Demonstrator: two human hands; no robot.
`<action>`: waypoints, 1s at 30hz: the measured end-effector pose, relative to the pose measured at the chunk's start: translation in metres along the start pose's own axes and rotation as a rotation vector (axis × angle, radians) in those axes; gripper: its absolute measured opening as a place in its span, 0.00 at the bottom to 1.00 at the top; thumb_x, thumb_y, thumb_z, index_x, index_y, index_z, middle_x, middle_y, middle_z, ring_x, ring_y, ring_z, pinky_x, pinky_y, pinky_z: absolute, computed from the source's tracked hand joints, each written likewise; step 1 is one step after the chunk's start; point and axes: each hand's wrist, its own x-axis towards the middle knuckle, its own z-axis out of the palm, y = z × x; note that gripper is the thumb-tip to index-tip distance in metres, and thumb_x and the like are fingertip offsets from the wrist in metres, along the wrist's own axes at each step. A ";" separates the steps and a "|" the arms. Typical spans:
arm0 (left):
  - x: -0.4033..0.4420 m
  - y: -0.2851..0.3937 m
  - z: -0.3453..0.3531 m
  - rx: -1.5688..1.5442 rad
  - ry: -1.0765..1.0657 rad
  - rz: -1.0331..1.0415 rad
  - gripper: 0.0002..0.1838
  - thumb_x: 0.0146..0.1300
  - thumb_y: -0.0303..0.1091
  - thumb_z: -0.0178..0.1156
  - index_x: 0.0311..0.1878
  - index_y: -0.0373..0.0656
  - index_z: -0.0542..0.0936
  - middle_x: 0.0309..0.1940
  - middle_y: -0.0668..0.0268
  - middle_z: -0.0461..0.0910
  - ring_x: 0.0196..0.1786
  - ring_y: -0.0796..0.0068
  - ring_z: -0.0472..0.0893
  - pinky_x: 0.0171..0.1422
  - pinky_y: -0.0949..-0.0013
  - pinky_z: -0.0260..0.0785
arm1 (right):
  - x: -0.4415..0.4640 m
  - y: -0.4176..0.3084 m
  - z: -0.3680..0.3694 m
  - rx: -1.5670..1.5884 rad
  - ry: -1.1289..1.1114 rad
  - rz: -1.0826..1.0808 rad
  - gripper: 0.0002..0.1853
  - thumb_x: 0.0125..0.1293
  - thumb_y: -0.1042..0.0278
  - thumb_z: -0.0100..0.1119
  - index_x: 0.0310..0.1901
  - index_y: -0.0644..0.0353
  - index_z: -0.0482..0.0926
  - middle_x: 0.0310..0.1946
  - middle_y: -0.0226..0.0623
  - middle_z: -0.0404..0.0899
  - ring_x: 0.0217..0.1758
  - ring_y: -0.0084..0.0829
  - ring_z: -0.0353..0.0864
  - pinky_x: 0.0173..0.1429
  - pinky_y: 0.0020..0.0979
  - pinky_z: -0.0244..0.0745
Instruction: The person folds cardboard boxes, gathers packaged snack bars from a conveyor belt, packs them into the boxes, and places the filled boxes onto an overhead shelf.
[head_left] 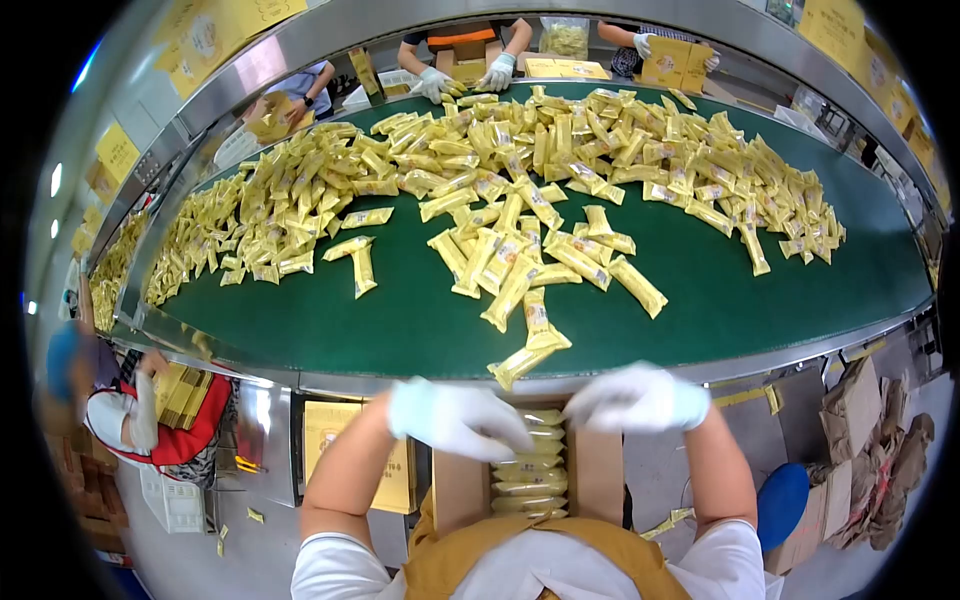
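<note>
My left hand (462,417), in a white glove, is over the left side of an open cardboard box (461,480), its fingers slightly curled above the packets. My right hand (638,397), also gloved, hovers at the box's far right corner, fingers bent down; whether it holds anything is hidden. Inside the box lies a stacked column of yellow packets (530,476). Just beyond my hands, one loose yellow packet (520,366) lies near the edge of the green belt (420,330), with more packets spread behind it.
A large heap of yellow packets (540,140) covers the belt's far part. Across it, co-workers' gloved hands (434,84) touch packets and a carton (675,65). At left stands a person in a red vest (205,420). A blue stool (783,507) stands at right.
</note>
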 end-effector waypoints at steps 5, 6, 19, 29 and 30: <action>0.034 -0.068 -0.057 0.296 0.848 -0.171 0.17 0.67 0.36 0.62 0.56 0.40 0.84 0.53 0.50 0.84 0.57 0.55 0.83 0.65 0.63 0.73 | 0.050 0.095 -0.075 -0.579 0.768 0.044 0.24 0.67 0.54 0.64 0.61 0.56 0.80 0.58 0.44 0.80 0.61 0.43 0.79 0.68 0.38 0.71; 0.056 -0.094 -0.066 0.437 0.932 -0.176 0.21 0.67 0.42 0.62 0.59 0.44 0.82 0.60 0.49 0.79 0.63 0.54 0.78 0.69 0.58 0.68 | 0.069 0.111 -0.083 -0.655 0.780 0.113 0.27 0.66 0.50 0.64 0.63 0.52 0.78 0.61 0.44 0.78 0.65 0.45 0.76 0.70 0.41 0.68; 0.048 -0.177 -0.052 0.911 0.706 -0.279 0.31 0.64 0.48 0.62 0.71 0.58 0.71 0.71 0.55 0.67 0.74 0.53 0.66 0.82 0.44 0.46 | 0.128 0.165 -0.046 -1.100 0.744 0.145 0.34 0.66 0.48 0.64 0.73 0.42 0.66 0.57 0.43 0.74 0.65 0.50 0.70 0.72 0.54 0.59; -0.011 -0.189 0.010 0.959 0.907 -0.394 0.32 0.56 0.39 0.72 0.64 0.45 0.75 0.62 0.58 0.75 0.67 0.54 0.71 0.75 0.54 0.60 | 0.050 0.177 -0.047 -0.869 0.774 0.593 0.40 0.60 0.45 0.70 0.70 0.57 0.70 0.50 0.47 0.78 0.54 0.49 0.78 0.60 0.44 0.75; -0.011 -0.179 0.010 0.842 0.897 -0.416 0.28 0.55 0.38 0.72 0.61 0.46 0.78 0.56 0.60 0.77 0.62 0.56 0.74 0.72 0.56 0.63 | 0.043 0.172 -0.049 -0.787 0.848 0.532 0.34 0.57 0.51 0.74 0.62 0.59 0.77 0.49 0.48 0.79 0.54 0.49 0.78 0.61 0.43 0.74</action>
